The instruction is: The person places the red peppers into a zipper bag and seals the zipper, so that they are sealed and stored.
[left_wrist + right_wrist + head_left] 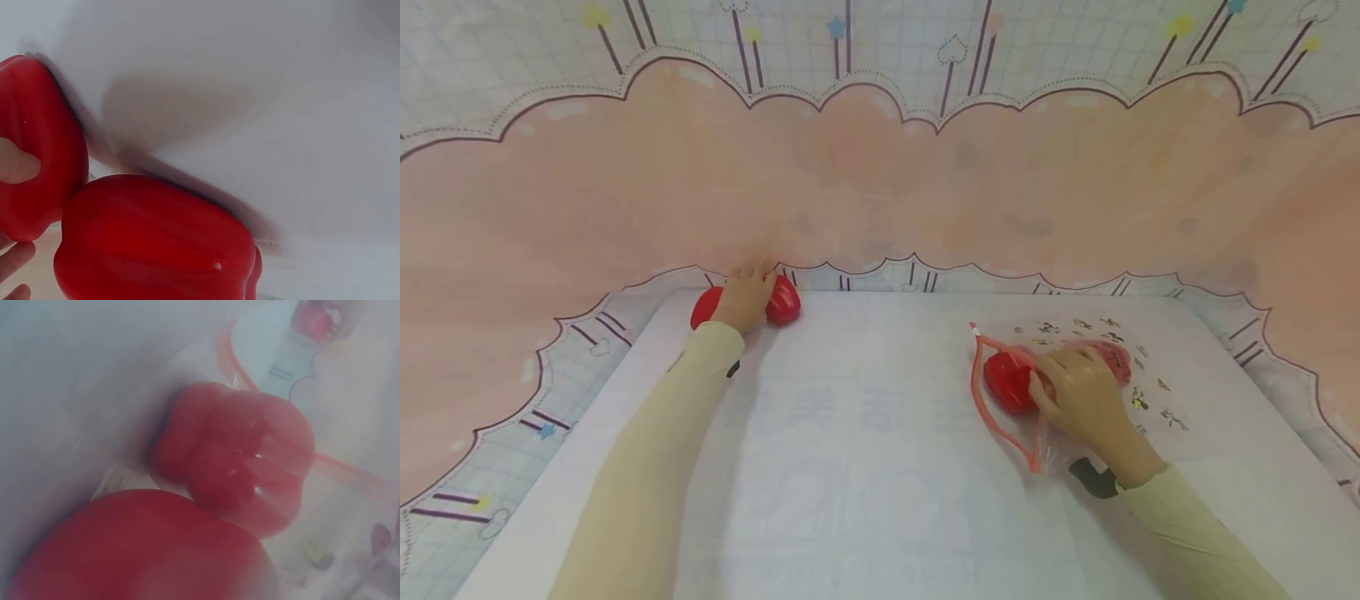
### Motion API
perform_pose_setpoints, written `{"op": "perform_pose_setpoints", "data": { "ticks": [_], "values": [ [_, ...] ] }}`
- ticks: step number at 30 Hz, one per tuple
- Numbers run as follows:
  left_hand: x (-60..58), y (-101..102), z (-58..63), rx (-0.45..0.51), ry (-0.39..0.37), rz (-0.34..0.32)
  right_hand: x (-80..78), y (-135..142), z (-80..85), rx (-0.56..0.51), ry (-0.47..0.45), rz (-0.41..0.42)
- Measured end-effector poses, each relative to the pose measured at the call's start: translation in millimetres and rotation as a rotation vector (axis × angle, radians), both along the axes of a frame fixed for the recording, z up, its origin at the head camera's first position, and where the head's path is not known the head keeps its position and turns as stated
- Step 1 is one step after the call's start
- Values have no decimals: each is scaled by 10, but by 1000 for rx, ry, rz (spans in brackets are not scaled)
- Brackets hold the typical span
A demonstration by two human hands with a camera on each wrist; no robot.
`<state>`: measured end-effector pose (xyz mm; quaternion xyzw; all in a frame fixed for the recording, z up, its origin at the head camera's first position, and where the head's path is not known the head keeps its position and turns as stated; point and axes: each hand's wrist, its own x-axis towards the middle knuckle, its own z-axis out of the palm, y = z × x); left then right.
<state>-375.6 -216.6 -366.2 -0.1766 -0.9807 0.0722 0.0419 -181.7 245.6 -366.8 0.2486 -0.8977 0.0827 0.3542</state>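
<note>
At the far left of the table, my left hand (747, 297) lies over two red bell peppers. It grips the right one (783, 301), thumb on one side and fingers on the other in the left wrist view; the other pepper (704, 307) touches it. To the right, a clear plastic bag (1052, 450) with an orange-edged mouth lies spread open. My right hand (1086, 396) pinches the bag's edge, fingers curled. One red pepper (1009, 383) sits at the bag's mouth, and another (1112, 360) shows under the printed plastic beyond the hand. Both peppers fill the lower right wrist view.
A white sheet (865, 433) covers the table. Behind it and at the sides hangs a peach and white patterned cloth (880, 192). Small dark and coloured prints (1138, 400) mark the bag's right part.
</note>
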Motion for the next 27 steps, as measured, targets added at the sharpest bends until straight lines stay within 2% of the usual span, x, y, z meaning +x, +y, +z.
{"op": "perform_pose_setpoints", "data": {
  "ticks": [9,17,27],
  "values": [
    [64,76,65,44,-21,-10,7,2,11,4,-8,2],
    [118,171,103,-62,-13,-61,19,-5,27,12,-12,-6],
    [176,232,120,-82,-57,-36,17,-10,17,6,-11,-8]
  ]
}}
